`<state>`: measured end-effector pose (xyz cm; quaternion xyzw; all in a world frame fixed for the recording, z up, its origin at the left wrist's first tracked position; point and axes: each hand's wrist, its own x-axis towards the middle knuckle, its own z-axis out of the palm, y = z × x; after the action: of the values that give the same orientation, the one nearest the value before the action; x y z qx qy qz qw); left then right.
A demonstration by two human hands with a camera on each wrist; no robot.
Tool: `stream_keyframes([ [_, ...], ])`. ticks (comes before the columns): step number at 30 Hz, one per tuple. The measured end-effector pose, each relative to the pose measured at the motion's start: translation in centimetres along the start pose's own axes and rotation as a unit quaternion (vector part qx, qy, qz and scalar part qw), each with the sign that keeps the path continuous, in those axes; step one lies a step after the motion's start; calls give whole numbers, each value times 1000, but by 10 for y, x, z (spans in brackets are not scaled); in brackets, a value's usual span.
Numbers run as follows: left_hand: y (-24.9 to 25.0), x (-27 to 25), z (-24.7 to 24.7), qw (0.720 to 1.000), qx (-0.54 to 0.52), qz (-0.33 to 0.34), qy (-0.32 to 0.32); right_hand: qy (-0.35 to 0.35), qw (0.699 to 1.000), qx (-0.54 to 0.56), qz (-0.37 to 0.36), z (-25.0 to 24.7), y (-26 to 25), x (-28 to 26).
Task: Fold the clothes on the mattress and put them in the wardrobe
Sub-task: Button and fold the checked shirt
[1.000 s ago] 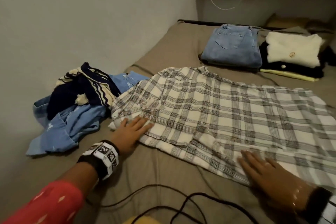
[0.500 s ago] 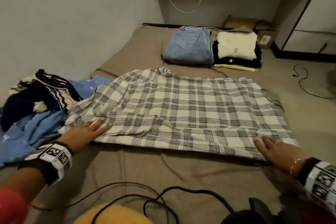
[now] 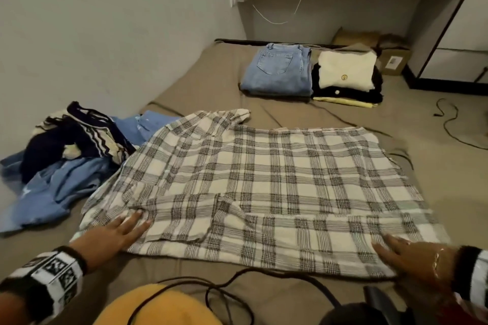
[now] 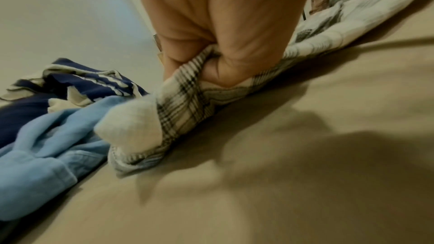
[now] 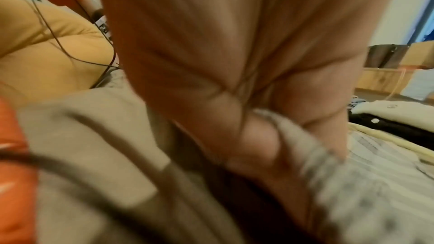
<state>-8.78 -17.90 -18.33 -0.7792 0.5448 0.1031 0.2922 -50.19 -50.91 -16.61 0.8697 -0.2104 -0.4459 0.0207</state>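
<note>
A cream and grey plaid shirt (image 3: 264, 187) lies spread flat across the brown mattress (image 3: 211, 71). My left hand (image 3: 116, 229) is at its near left corner, fingers laid on top. The left wrist view shows the thumb (image 4: 223, 70) pinching the plaid shirt (image 4: 185, 99) against the fingers. My right hand (image 3: 406, 256) is at the near right corner. In the blurred right wrist view its thumb (image 5: 253, 136) is tucked under the edge of the plaid shirt (image 5: 352, 183), pinching it.
A heap of unfolded blue and navy striped clothes (image 3: 66, 155) lies left of the shirt by the wall. Folded jeans (image 3: 280, 71) and a folded stack topped by a cream sweater (image 3: 346, 68) sit at the far end. Black cables (image 3: 211, 290) trail at the near edge.
My right hand has slid right along the near hem to the corner. The shirt now lies flatter and more spread out. My left hand stays at the left corner.
</note>
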Motion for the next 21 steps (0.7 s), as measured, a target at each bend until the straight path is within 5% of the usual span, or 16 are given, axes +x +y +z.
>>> stream_keyframes([
  [2, -8, 2, -13, 996, -44, 18, -72, 35, 997, 61, -33, -16, 19, 12],
  [4, -19, 16, -38, 992, -85, 79, -43, 41, 992, 80, -87, -37, 32, 17],
  [6, -29, 36, -58, 989, -119, 90, -3, 17, 995, 81, -64, -44, 44, 30],
  [9, -54, 71, -105, 994, -97, -48, -7, 36, 997, 20, 66, -71, 71, 48],
  [11, -76, 104, -135, 983, -110, -117, 91, 96, 986, 18, 138, -105, 95, 64],
  [15, -91, 178, -171, 952, -233, -149, 132, 234, 961, 76, 123, -145, 136, 133],
  [21, -88, 272, -176, 917, -313, -208, 132, 276, 945, 82, 156, -161, 178, 228],
])
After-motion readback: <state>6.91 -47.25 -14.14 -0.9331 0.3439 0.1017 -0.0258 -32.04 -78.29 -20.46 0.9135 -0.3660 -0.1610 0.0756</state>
